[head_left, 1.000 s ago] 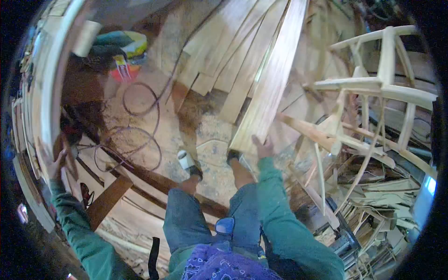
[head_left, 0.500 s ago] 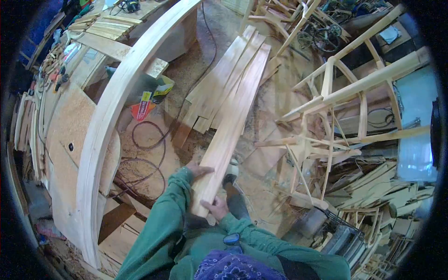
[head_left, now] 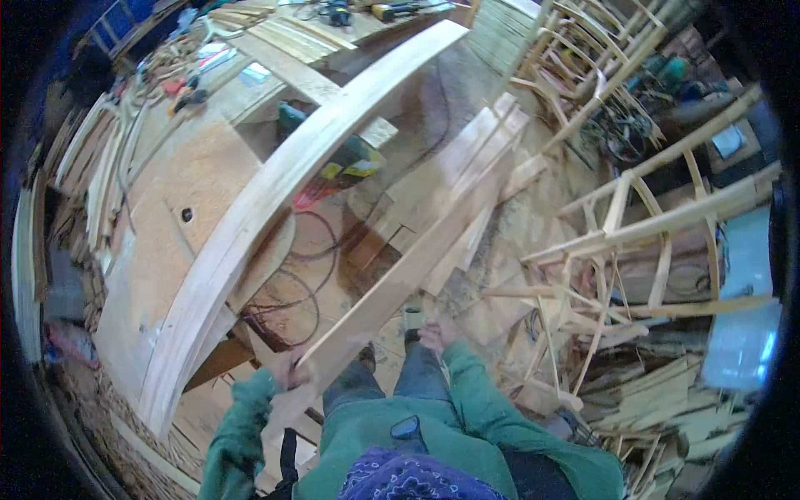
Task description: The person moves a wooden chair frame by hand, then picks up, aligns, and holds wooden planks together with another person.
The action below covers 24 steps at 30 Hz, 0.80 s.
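Note:
My left hand [head_left: 289,369] is closed around the near end of a long flat wooden board [head_left: 379,304], left of my legs. The board slants up and to the right, its far part over other boards [head_left: 483,137] on the floor. My right hand [head_left: 439,332] is in front of my right thigh, right of the board and apart from it; its fingers are blurred. A long curved pale beam [head_left: 250,208] lies along the workbench edge on the left.
A sawdust-covered workbench [head_left: 196,175] with strips and tools stands at the left. Wooden chair frames [head_left: 621,204] fill the right side. Scrap wood [head_left: 667,396] is piled at the lower right. A coiled hose [head_left: 333,267] and a red and yellow bag [head_left: 354,158] are near the bench.
The board's near end has swung left with my left hand. My right hand has come off the board and moved right. The view has shifted, showing more of the workbench.

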Available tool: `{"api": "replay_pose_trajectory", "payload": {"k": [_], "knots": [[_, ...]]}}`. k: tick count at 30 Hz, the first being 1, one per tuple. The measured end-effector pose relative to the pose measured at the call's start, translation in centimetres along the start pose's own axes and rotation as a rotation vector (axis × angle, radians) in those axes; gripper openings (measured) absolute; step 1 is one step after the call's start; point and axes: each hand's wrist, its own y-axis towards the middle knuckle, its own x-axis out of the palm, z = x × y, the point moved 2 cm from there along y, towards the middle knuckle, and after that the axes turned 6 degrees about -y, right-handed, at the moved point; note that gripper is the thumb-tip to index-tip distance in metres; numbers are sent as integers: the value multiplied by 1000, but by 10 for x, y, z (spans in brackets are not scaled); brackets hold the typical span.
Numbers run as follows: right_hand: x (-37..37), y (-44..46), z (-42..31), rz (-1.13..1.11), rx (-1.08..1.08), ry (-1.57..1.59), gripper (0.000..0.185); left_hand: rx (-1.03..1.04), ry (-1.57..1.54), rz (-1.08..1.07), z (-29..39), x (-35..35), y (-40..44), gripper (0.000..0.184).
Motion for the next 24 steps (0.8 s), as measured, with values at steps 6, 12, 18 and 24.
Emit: {"api": "replay_pose_trajectory", "payload": {"k": [6, 12, 18, 24], "knots": [[33, 69, -87, 31, 141, 443, 88, -326, 254, 252, 79, -43, -162, 31], [42, 107, -122, -92, 24, 557, 82, -611, 402, 390, 169, -40, -234, 25], [19, 98, -123, -127, -29, 632, 76, -484, 309, 588, 175, -14, -231, 24], [33, 109, -144, -101, -206, 649, 67, -539, 394, 673, 107, 33, -238, 45]]}}
